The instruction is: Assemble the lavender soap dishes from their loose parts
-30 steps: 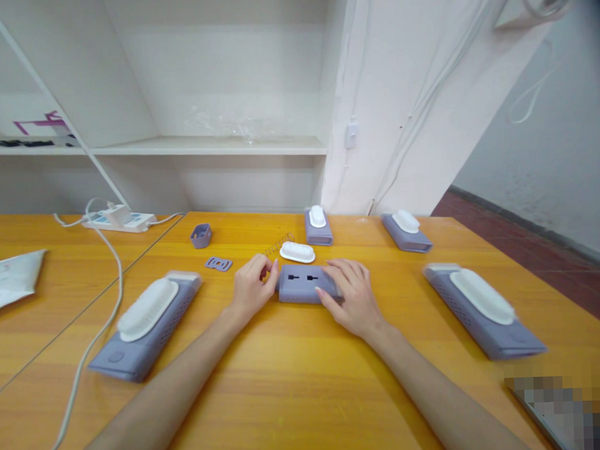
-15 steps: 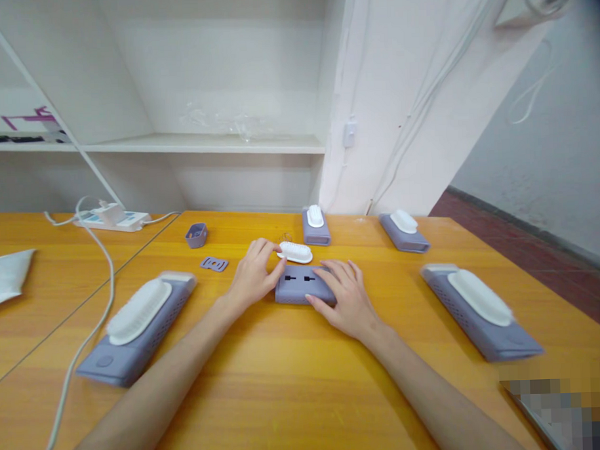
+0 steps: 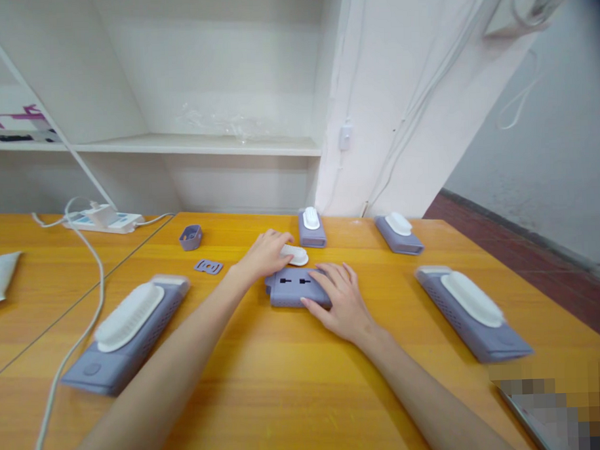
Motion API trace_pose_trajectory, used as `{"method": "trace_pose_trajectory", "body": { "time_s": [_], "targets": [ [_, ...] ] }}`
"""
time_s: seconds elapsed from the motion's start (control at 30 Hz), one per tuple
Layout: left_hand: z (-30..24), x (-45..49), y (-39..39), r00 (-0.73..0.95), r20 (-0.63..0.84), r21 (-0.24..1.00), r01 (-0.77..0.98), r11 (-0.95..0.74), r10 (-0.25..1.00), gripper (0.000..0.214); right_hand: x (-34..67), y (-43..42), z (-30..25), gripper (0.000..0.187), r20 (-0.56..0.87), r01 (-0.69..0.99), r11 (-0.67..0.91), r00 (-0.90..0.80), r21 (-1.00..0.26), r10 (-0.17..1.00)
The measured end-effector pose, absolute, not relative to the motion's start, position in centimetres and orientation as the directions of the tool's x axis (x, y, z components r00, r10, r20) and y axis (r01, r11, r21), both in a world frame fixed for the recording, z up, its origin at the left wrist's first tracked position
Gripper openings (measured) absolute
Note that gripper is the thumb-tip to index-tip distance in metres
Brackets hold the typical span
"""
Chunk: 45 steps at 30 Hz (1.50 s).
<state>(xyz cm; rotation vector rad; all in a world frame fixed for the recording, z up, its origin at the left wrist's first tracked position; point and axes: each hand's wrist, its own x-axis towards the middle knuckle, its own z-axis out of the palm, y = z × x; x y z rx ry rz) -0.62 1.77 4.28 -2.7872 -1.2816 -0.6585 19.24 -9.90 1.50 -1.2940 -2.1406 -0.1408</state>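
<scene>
Around the left end of a white oval brush-like piece [image 3: 298, 255] curl the fingers of my left hand [image 3: 267, 254]; the thumb side is partly hidden. The piece lies just behind a purple-grey box-shaped casing [image 3: 288, 294], whose top has two dark keyhole-like slots. My right hand [image 3: 346, 299] grips the right end of this casing, thumb against its front face and fingers over the top. The casing lies flat on the table.
Purple-grey units with white oval tops stand around: left [image 3: 131, 323], right [image 3: 473, 311], back middle [image 3: 313, 231] and back right [image 3: 399, 233]. A small purple holder [image 3: 191, 237], a slotted plate [image 3: 209, 266], a power strip [image 3: 105, 220] and a white cable [image 3: 101, 271] lie leftward.
My left hand has moved from the casing's left end up to the white piece and closed over its near end. My right hand stays on the casing. The view has shifted slightly.
</scene>
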Motion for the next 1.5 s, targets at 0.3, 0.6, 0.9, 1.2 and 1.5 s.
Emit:
{"method": "trace_pose_trajectory", "body": {
  "time_s": [0.3,0.6,0.9,1.2,1.5],
  "targets": [
    [5.2,1.0,2.0,0.606,0.090,0.072,0.788,-0.612,0.791,0.036,19.2,-9.9,1.5,0.043,0.537,0.824,0.516,-0.333,-0.233,0.775],
    [5.8,0.6,2.2,0.613,0.026,0.071,0.787,-0.613,0.790,0.038,19.3,-10.2,1.6,0.044,0.525,0.808,0.540,-0.362,-0.236,0.770],
    [7.6,-2.9,0.4,0.570,0.112,0.449,0.702,-0.553,0.814,0.046,19.3,-9.9,1.3,0.045,0.529,0.824,0.508,-0.323,-0.251,0.785],
    [7.4,-3.6,-3.6,0.629,0.179,0.510,0.598,-0.618,0.756,0.048,19.3,-9.8,1.4,0.047,0.529,0.812,0.509,-0.310,-0.284,0.790],
    [6.3,-3.5,-4.7,0.620,0.227,0.505,0.584,-0.635,0.751,0.051,19.2,-9.8,1.5,0.050,0.547,0.785,0.525,-0.294,-0.329,0.784]
  ]
}}
